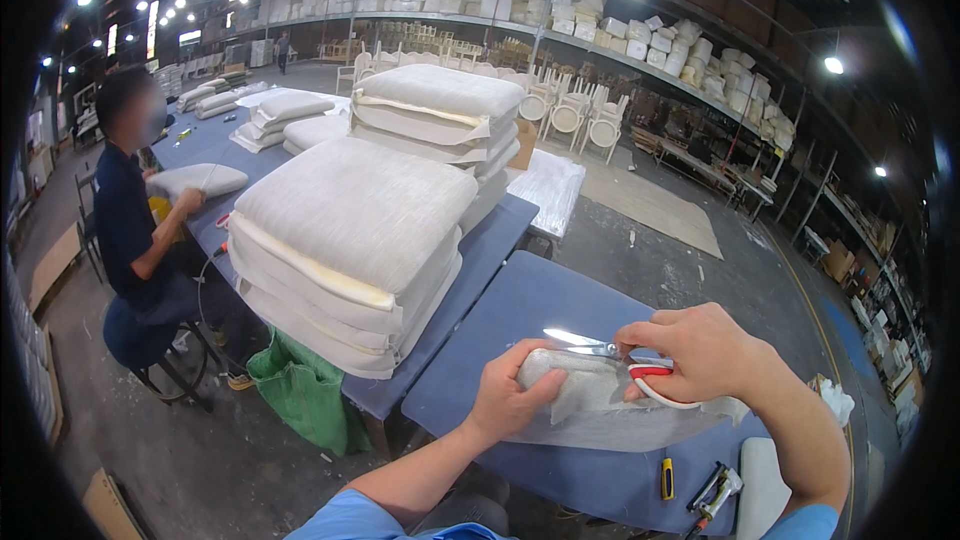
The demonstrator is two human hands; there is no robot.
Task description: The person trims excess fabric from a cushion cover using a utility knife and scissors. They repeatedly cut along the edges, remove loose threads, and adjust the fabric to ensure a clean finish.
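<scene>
A pale grey fabric-covered cushion lies in front of me on the blue-topped table. My left hand grips its left end, the thumb pressed on the cloth and the fingers over the far side. In my right hand is a pair of scissors with red and white handles. The blades stand apart and point left, just above the cushion's far edge, near my left fingertips. Loose fabric hangs along the cushion's upper side beneath my right hand. Whether the blades touch cloth cannot be made out.
Stacked grey cushions rise at the left, with a green sack below. A yellow cutter and a staple gun lie near the table's front edge. Another person sits far left handling a cushion. White chair frames stand behind.
</scene>
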